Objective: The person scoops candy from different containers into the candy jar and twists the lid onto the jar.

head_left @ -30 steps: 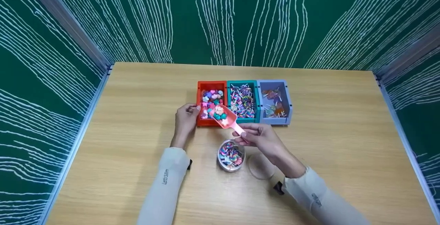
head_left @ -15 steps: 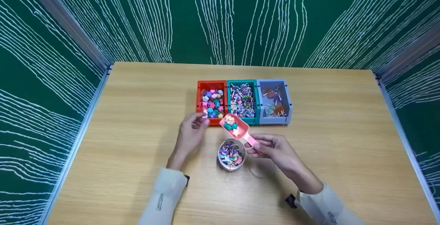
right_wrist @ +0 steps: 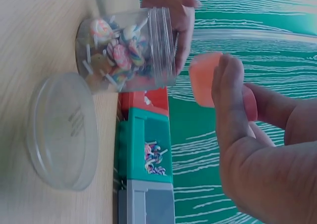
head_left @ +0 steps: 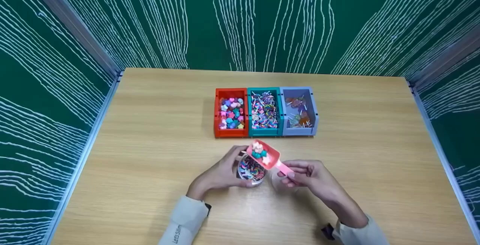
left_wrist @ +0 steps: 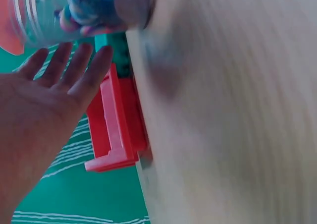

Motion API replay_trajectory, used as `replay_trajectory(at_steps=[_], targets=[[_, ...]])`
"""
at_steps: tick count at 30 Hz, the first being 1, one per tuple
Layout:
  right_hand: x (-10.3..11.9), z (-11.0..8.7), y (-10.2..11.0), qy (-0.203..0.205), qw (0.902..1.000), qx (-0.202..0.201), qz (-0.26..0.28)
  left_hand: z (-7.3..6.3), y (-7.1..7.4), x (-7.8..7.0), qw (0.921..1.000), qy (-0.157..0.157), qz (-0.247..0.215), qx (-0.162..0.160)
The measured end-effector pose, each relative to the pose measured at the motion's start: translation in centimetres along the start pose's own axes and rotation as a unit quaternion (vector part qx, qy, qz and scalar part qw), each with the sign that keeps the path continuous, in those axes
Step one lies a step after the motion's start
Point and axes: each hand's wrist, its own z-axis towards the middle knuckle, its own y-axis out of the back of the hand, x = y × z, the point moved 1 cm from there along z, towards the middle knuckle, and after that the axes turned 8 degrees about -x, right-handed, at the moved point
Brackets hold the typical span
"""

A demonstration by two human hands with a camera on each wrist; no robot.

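Note:
My right hand (head_left: 317, 179) pinches the handle of a small pink scoop (head_left: 275, 159). White, peach and teal star-like beads (head_left: 259, 153) lie in its bowl, which overlaps the jar's rim in the head view. Beneath stands a clear round jar (right_wrist: 116, 53) holding colourful swirl lollipop charms. Around the jar's left side, my left hand (head_left: 221, 172) spreads its thumb and fingers. In the left wrist view its fingers (left_wrist: 59, 68) are nearly straight, tips right at the jar. A clear round lid (right_wrist: 64, 132) lies on the table beside the jar, below the right hand.
Behind the jar stand three joined bins: a red one (head_left: 231, 133) with beads, a teal one (head_left: 264, 132) with lollipop charms, and a grey-blue one (head_left: 299, 131) with translucent pieces. Green walls with white lines enclose the wooden table (head_left: 157, 125).
My left hand has left the red bin and come down to the jar. The right hand has carried the loaded scoop from over the red bin towards me, to the jar.

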Motion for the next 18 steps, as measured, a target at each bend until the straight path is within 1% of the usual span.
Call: replay_trajectory(at_steps=[3,6,10,14,18], targets=[[-0.2,-0.5,0.2,0.007,0.9999,0.01,-0.012,0.1,-0.4,0.1,0.9998,-0.014,0.006,0.016],[-0.3,-0.9,0.3,0.019,0.9994,0.019,-0.023,0.2,-0.6,0.2,0.9994,-0.026,0.011,0.018],[-0.2,-1.2,0.3,0.033,0.9975,0.02,-0.059,0.3,-0.7,0.1,0.9992,-0.024,0.029,0.01],[-0.1,-1.5,0.1,0.053,0.9918,0.017,-0.115,0.4,-0.8,0.1,0.9989,-0.021,0.042,-0.004],[0.2,-1.8,-0.3,0.073,0.9851,0.005,-0.155,0.3,-0.8,0.0,0.9991,-0.014,0.038,-0.01]])
